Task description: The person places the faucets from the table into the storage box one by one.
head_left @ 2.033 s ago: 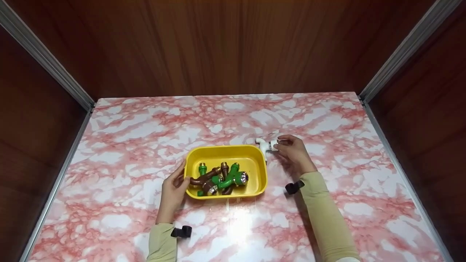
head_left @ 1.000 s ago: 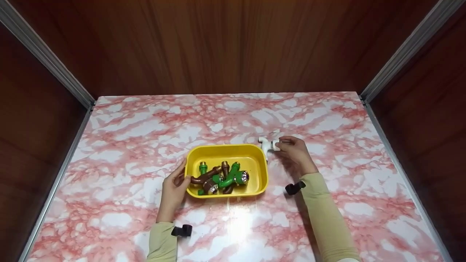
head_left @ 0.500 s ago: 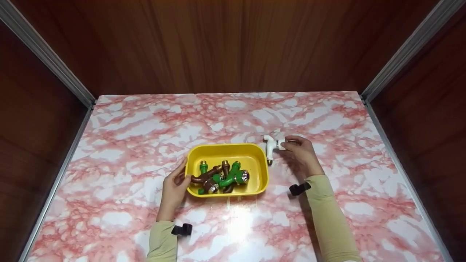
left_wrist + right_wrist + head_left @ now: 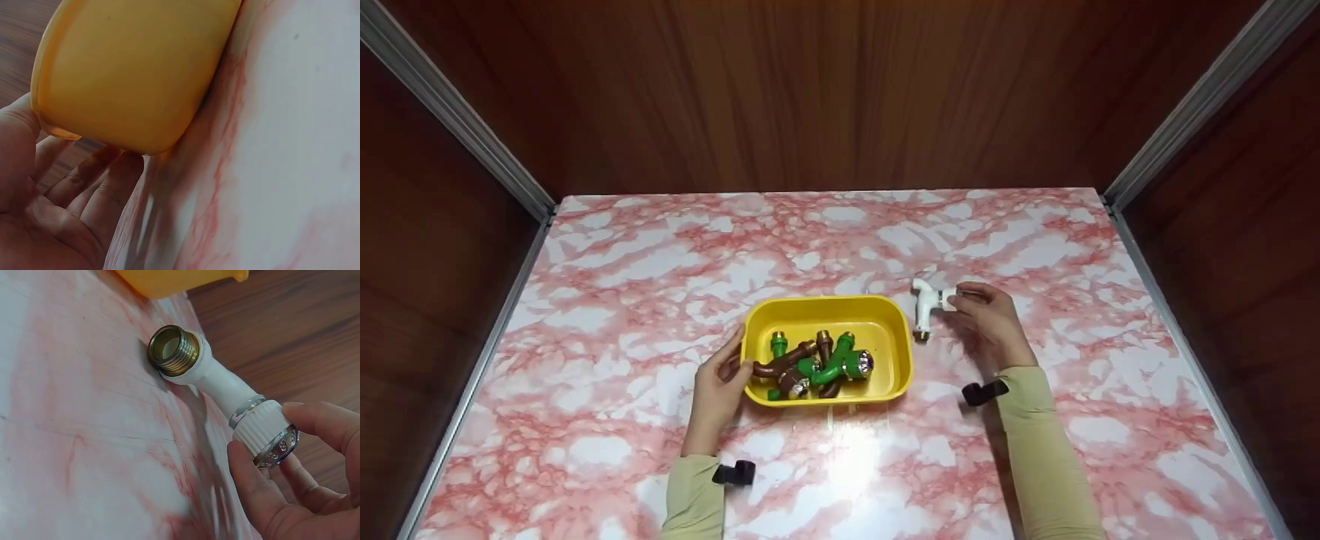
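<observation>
A yellow plastic tub (image 4: 825, 301) stands mid-table, with several green faucets (image 4: 834, 367) and brown faucets (image 4: 786, 364) piled in it. My left hand (image 4: 718, 391) grips the tub's left end, thumb at the rim and fingers against the outer wall in the left wrist view. To the right of the tub, my right hand (image 4: 996, 319) pinches a white faucet (image 4: 925, 306) by its ribbed knob (image 4: 263, 429), between thumb and fingers. Its spout points away from me, while the brass threaded end (image 4: 181, 351) faces me, close over the table.
The table (image 4: 660, 262) has a red-and-white marbled top. Dark wood panels (image 4: 825, 97) wall it in at the back and both sides, with grey metal strips along the corners. A black band (image 4: 984, 391) sits on each sleeved wrist.
My right hand has drawn the white faucet rightward, out from behind the tub's right corner, so its threaded end now shows. The left hand and the tub have hardly moved.
</observation>
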Demonstrator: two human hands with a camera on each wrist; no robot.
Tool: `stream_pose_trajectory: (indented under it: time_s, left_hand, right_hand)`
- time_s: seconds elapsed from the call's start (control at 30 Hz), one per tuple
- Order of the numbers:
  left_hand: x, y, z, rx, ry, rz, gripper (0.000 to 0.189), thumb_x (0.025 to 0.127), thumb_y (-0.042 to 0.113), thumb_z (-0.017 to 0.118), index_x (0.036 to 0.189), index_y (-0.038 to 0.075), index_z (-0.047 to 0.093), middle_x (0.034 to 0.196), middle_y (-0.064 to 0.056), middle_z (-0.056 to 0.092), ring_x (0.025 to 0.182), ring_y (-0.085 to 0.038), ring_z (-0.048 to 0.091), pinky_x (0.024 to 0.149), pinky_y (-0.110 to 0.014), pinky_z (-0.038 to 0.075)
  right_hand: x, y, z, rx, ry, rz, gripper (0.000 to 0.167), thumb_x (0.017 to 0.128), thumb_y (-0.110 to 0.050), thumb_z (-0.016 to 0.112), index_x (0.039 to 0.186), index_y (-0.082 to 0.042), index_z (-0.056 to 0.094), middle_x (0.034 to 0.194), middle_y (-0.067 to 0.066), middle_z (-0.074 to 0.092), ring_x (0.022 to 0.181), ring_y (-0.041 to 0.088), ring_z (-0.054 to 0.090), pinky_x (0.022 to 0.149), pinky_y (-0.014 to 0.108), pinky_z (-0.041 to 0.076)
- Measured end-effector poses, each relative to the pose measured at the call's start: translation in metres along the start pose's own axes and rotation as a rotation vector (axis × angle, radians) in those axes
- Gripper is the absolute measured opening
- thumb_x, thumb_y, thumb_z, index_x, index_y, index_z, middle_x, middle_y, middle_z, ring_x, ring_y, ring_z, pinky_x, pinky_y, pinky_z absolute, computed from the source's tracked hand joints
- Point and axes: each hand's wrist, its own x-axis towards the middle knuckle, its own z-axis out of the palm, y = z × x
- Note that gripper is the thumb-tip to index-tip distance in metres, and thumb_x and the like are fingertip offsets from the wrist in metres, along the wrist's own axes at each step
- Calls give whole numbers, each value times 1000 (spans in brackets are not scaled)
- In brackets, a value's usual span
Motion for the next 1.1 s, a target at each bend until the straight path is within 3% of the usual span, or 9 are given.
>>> stream_pose_trajectory:
  time_s: [0.13, 0.27, 0.5, 0.77, 0.97, 1.1]
  left_hand:
    - [-4, 15, 1, -11, -20, -2, 52, 89, -9, 55, 140, 2, 46, 147, -16, 39, 117, -40, 52, 94, -27, 47]
    - [-5, 22, 1, -7, -24, -16, 53, 90, -9, 54, 140, 2, 46, 146, -15, 41, 118, -40, 52, 95, -28, 48]
    - [-4, 19, 0, -7, -24, -22, 53, 89, -8, 55, 140, 3, 46, 146, -16, 40, 118, -39, 52, 94, -28, 48]
    - [-4, 19, 1, -33, -15, -42, 54, 89, -8, 56, 140, 5, 47, 147, -15, 39, 119, -38, 51, 94, -27, 48]
    - [-4, 20, 1, -16, -17, -23, 54, 89, -10, 55, 140, 2, 46, 146, -16, 40, 118, -40, 52, 93, -26, 48]
    - [-4, 20, 1, -5, -23, -26, 54, 89, -10, 54, 141, 2, 45, 146, -17, 39, 119, -40, 51, 94, -25, 47]
  right_hand:
    - [-9, -7, 2, 24, 6, 11, 56, 83, -8, 74, 130, 7, 48, 112, 17, 57, 107, 37, 60, 96, 45, 47]
    - [-12, -11, -1, 46, 5, 21, 57, 85, -8, 72, 132, 8, 45, 108, 14, 58, 107, 37, 60, 99, 47, 44]
    - [-12, -8, -9, 47, 10, -17, 51, 80, -10, 77, 122, 4, 52, 108, 15, 60, 106, 40, 60, 95, 46, 48]
    - [8, 18, -26, 89, 3, -86, 55, 72, -17, 84, 117, 2, 58, 110, 17, 59, 95, 28, 65, 84, 39, 55]
    - [-15, -4, -15, 128, -17, -110, 55, 78, -6, 78, 122, 12, 52, 105, 14, 60, 94, 23, 64, 97, 48, 45]
    - [-30, -18, -5, 142, -7, -116, 54, 81, 2, 72, 125, 18, 46, 102, 14, 60, 91, 20, 64, 98, 50, 43]
